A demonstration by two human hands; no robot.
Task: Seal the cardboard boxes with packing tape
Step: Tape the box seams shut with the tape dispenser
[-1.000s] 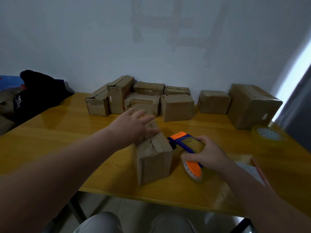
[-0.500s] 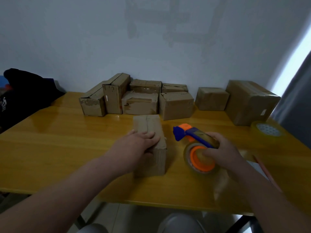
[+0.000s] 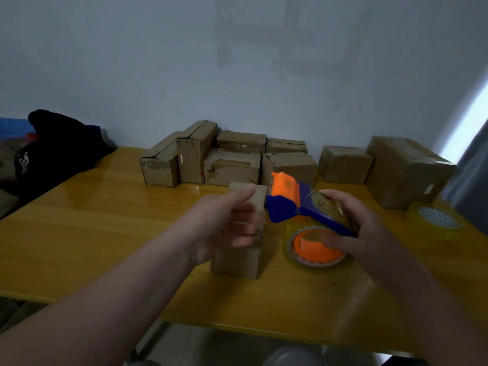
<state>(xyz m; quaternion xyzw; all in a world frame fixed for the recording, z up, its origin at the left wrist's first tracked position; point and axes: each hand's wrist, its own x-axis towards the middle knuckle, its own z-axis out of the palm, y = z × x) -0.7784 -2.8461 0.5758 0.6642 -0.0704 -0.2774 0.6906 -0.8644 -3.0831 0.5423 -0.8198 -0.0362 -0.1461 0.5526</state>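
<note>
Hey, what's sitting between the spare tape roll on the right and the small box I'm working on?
In the head view, the tape dispenser, gripped by your right hand, lies between the small box and spare roll.

Right hand (image 3: 367, 233) gripping blue-and-orange plastic tape dispenser (image 3: 303, 212), lifted just beside small brown cardboard box (image 3: 241, 256) on yellow wooden table (image 3: 92, 233). Left hand (image 3: 224, 223) blurred, fingers spread in front of that box. More cardboard boxes (image 3: 229, 157) clustered against wall.

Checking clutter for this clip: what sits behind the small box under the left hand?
Behind the small box, a cluster of cardboard boxes lines the wall. The left hand and tape dispenser cover the table between them.
</note>
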